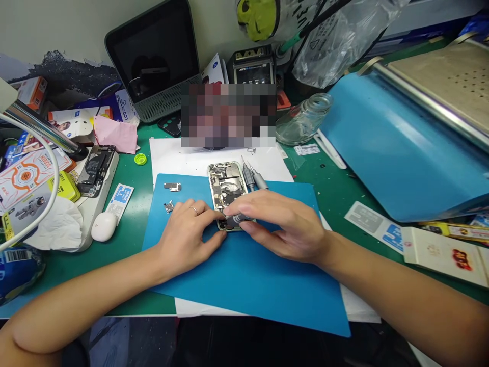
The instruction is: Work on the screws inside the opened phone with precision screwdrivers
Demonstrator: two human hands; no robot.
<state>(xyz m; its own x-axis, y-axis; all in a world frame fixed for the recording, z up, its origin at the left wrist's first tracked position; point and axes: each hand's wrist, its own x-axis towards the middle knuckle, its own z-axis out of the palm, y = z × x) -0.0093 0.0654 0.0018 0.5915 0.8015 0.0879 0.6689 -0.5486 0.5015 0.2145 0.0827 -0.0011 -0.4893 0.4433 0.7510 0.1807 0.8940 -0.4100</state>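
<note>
Head view: the phone (231, 176), its inner parts exposed, lies over the far edge of the blue mat (275, 290) on the worktop (143, 188). Your left hand (187, 227) rests with index finger and thumb slightly apart at the phone's near left corner; whether they grip it cannot be told. Your right hand (286, 221) pinches a gray tool (239, 218), apparently a screwdriver, above the phone's near end; its tip is hidden.

Brace the phone with light pressure so that it does not turn. Seat the tool squarely and apply small, even force; a slip could damage the exposed parts. Do not let your wrist brush the two screwdrivers (248, 176) just beside the phone, or the small metal parts (172, 187) near your left hand.
</note>
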